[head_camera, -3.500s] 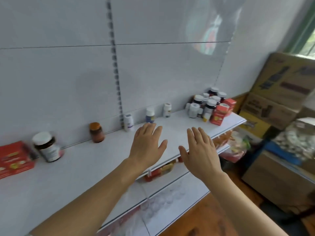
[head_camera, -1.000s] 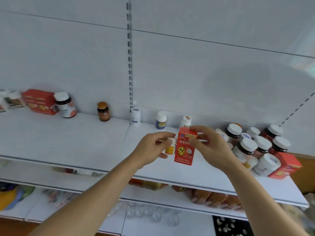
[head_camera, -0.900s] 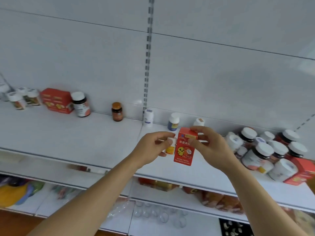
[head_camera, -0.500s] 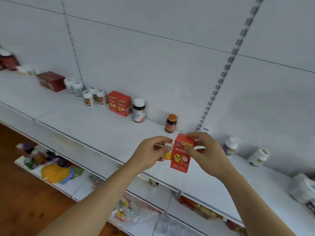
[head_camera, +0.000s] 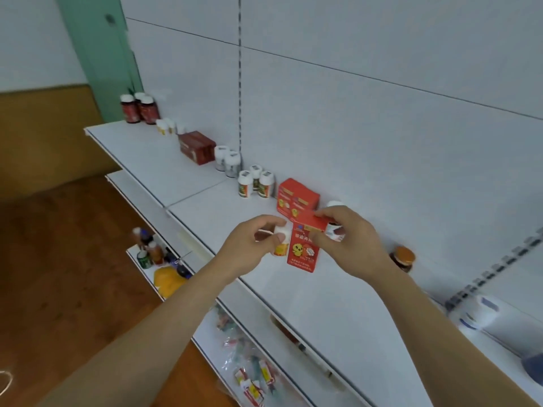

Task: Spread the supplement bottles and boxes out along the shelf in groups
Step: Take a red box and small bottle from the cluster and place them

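My right hand (head_camera: 348,240) pinches the top of a red supplement box (head_camera: 302,252) with a yellow chick on it, held upright above the white shelf (head_camera: 211,218). Beside it my left hand (head_camera: 252,245) grips a small white bottle (head_camera: 281,242) with a yellow label. Just behind my hands, by the back wall, sits a group of matching red boxes (head_camera: 296,198) and three small white bottles (head_camera: 255,183). A dark bottle with a white cap (head_camera: 335,229) is half hidden behind my right fingers.
Further left on the shelf stand two white bottles (head_camera: 226,160), dark red boxes (head_camera: 197,146), tiny white bottles (head_camera: 166,127) and three dark red bottles (head_camera: 139,108). An amber bottle (head_camera: 404,258) and a white bottle (head_camera: 482,314) sit to the right. Lower shelves hold packets.
Both hands carried the red box and small white bottle leftward along the shelf, from the crowded right-end cluster to the red boxes. My view turned left; the shelf's left end appeared.
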Demonstrator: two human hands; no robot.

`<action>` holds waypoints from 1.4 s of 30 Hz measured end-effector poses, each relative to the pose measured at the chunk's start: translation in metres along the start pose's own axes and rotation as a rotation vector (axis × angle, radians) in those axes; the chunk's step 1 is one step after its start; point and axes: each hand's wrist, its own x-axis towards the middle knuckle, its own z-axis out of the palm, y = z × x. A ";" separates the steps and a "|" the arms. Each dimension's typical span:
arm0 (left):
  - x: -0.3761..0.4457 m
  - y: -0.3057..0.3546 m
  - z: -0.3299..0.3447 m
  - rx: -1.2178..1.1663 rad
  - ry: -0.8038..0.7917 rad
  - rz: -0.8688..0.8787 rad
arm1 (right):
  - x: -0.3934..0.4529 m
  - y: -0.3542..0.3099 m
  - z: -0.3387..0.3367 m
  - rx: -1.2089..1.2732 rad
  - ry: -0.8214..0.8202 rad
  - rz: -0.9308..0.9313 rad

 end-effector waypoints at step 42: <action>0.189 -0.085 -0.125 0.056 -0.372 0.072 | 0.137 0.031 0.179 -0.730 0.249 0.205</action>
